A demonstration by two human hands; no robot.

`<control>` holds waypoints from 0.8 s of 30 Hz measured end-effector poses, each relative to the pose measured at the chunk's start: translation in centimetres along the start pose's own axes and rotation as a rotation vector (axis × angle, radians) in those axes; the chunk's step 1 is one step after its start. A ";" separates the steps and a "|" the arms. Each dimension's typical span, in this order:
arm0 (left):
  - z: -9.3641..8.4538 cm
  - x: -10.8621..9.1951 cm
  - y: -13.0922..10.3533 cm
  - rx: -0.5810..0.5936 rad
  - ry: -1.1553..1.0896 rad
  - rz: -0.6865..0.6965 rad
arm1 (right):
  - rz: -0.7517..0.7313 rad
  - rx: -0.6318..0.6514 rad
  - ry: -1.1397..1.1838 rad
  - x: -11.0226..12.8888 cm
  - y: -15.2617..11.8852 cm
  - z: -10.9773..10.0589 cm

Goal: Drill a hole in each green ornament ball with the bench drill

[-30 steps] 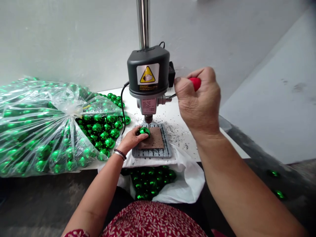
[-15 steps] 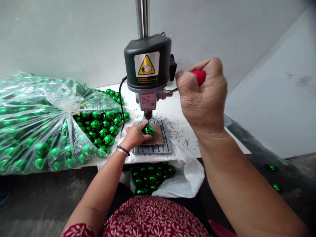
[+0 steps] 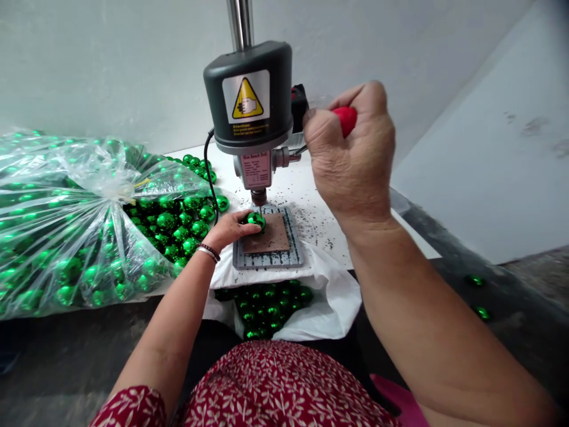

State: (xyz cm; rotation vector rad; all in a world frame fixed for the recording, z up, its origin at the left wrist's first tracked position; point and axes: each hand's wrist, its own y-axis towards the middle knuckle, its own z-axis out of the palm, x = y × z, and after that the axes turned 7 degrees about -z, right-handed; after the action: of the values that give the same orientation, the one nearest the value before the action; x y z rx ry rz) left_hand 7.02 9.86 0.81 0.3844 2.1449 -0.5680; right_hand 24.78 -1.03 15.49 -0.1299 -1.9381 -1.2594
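My left hand pinches a shiny green ball, thumb along its near side and fingers partly hidden behind it. The ball rests on a brown board laid over the grey slotted base of a small bench drill. Directly above the ball is the thin drill bit; whether the tip touches it I cannot tell. My right hand is raised beside the drill head, fingers wrapped round the red knob of its feed lever.
A clear plastic bag full of green balls lies on the left of the white table. Dark shavings surround the base. A white bag holding more balls hangs at the front edge. Two balls lie at far right.
The view has shifted, so the drill appears further left and higher. My left hand and the ball have moved slightly left on the board. My right hand keeps its grip on the knob.
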 end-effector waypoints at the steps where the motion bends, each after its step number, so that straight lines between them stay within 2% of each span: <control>1: 0.1 0.0 0.0 -0.005 0.012 0.001 | 0.008 -0.006 0.020 0.0 0.0 0.0; 7: 0.9 -0.5 -0.7 -0.059 0.138 0.021 | 0.078 -0.011 0.069 0.3 0.1 0.0; 12: 2.4 -1.5 -2.1 -0.167 0.267 0.059 | 0.077 0.002 0.045 0.6 0.0 -0.1; 19: 3.5 -1.3 -2.3 -0.181 0.162 0.028 | 0.061 -0.002 0.003 0.2 -0.6 -0.3; 24: 3.6 -0.9 -2.3 -0.185 0.134 0.035 | -0.026 -0.034 -0.014 -1.0 -1.7 -0.5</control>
State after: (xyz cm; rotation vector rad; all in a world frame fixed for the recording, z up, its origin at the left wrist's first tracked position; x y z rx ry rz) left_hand 8.89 5.99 0.19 0.3649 2.2926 -0.3284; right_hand 24.87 -1.95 13.71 -0.1312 -1.9364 -1.3126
